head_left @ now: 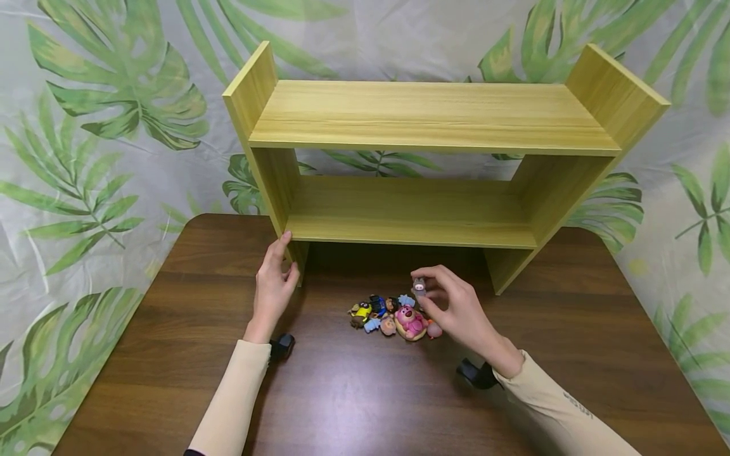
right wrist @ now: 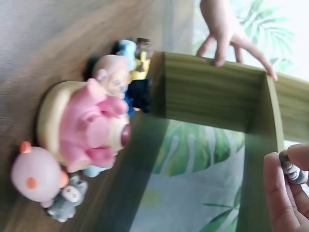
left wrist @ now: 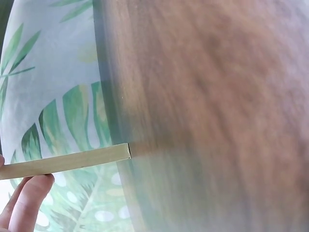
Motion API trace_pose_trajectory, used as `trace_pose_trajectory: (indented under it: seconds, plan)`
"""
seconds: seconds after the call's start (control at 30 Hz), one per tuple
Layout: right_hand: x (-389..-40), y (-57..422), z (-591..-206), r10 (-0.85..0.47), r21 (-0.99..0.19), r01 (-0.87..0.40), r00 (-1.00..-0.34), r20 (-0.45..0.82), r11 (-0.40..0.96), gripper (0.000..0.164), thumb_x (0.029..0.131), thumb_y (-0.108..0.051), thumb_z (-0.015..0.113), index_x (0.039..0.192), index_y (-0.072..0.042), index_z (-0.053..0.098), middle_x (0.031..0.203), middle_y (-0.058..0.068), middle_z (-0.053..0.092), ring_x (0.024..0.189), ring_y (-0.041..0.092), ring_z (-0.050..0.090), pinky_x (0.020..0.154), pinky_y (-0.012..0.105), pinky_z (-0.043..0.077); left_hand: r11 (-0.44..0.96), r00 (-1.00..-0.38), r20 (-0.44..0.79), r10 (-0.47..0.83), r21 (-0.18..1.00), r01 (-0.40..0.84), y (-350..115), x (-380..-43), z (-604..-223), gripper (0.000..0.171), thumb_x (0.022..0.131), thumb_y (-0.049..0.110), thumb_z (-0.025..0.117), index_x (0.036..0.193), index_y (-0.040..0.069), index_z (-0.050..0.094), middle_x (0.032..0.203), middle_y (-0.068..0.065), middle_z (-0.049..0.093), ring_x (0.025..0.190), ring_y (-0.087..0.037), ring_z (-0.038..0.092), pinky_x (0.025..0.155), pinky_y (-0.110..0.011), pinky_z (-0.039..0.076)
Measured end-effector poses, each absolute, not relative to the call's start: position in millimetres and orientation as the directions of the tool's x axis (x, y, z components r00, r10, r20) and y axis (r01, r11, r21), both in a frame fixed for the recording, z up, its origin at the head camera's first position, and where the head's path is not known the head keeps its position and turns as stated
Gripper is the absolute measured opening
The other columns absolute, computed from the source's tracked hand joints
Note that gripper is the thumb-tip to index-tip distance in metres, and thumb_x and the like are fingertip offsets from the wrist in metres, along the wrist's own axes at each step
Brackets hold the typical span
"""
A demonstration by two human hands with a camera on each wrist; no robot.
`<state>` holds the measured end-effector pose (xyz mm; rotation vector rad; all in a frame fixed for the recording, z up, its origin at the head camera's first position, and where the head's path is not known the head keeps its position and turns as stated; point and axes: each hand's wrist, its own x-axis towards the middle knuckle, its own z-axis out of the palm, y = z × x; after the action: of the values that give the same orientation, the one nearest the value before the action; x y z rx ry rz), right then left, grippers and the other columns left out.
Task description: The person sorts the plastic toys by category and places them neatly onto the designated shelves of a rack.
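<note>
In the head view my right hand (head_left: 456, 310) pinches a small grey figurine with a pale face (head_left: 419, 287) between thumb and fingers, raised near the pile of toys. The right wrist view shows the same grey figurine (right wrist: 292, 170) at the fingertips. My left hand (head_left: 272, 288) holds the front edge of the left side panel of a wooden shelf (head_left: 393, 228), at the height of its middle board. In the left wrist view the panel edge (left wrist: 67, 161) passes between the fingers. Below the shelf lies a cluster of toys, with a pink bear figurine (head_left: 409, 321) largest among them.
Beside the bear lie a yellow-clad figurine (head_left: 362, 310), a blue-clad figurine (head_left: 379, 305) and a round pinkish toy (right wrist: 37, 171). Another grey figurine (right wrist: 69, 199) stands nearby. The shelf stands on a brown wooden table (head_left: 353, 405) before a leaf-patterned cloth (head_left: 97, 171).
</note>
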<state>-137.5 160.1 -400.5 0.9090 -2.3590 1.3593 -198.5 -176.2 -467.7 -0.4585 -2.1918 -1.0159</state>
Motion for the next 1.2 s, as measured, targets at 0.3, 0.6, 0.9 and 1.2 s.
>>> trace_pose_trajectory:
  seconds: [0.3, 0.6, 0.9, 1.2]
  plan:
    - [-145.8, 151.9, -386.5, -0.401, -0.677, -0.662, -0.743, 0.536, 0.321, 0.039, 0.079, 0.014, 0.067, 0.115, 0.000, 0.059, 0.103, 0.009, 0.061, 0.091, 0.021, 0.061, 0.076, 0.024, 0.053, 0.636, -0.709, 0.704, 0.032, 0.533, 0.558, -175.6, -198.7, -467.7, 0.090, 0.082, -0.017, 0.055, 0.149, 0.037, 0.028, 0.135, -0.016, 0.047, 0.075, -0.031, 0.050, 0.049, -0.027, 0.042]
    - [-153.7, 143.2, -372.9, -0.400, -0.689, -0.661, -0.741, 0.539, 0.296, 0.037, 0.083, 0.010, 0.066, 0.118, 0.001, 0.058, 0.105, 0.011, 0.060, 0.093, 0.022, 0.061, 0.078, 0.025, 0.053, 0.641, -0.702, 0.711, 0.031, 0.525, 0.560, -175.2, -199.4, -468.0, 0.093, 0.080, -0.019, 0.056, 0.148, 0.038, 0.028, 0.133, -0.016, 0.049, 0.071, -0.030, 0.049, 0.048, -0.024, 0.040]
    - [-163.4, 130.3, -364.7, -0.397, -0.715, -0.652, -0.743, 0.538, 0.252, 0.035, 0.083, 0.011, 0.066, 0.116, 0.002, 0.059, 0.103, 0.011, 0.062, 0.092, 0.022, 0.062, 0.077, 0.026, 0.053, 0.638, -0.712, 0.702, 0.032, 0.534, 0.555, -175.9, -199.1, -468.9, 0.088, 0.082, -0.017, 0.055, 0.148, 0.036, 0.029, 0.133, -0.016, 0.048, 0.073, -0.026, 0.047, 0.048, -0.028, 0.040]
    - [-172.2, 119.5, -359.1, -0.398, -0.742, -0.629, -0.758, 0.517, 0.232, 0.034, 0.083, 0.010, 0.066, 0.115, 0.002, 0.059, 0.106, 0.013, 0.062, 0.093, 0.023, 0.062, 0.078, 0.026, 0.053, 0.645, -0.714, 0.699, 0.035, 0.530, 0.550, -176.6, -199.9, -469.5, 0.088, 0.082, -0.016, 0.054, 0.149, 0.035, 0.028, 0.134, -0.015, 0.048, 0.060, -0.020, 0.039, 0.045, -0.028, 0.039]
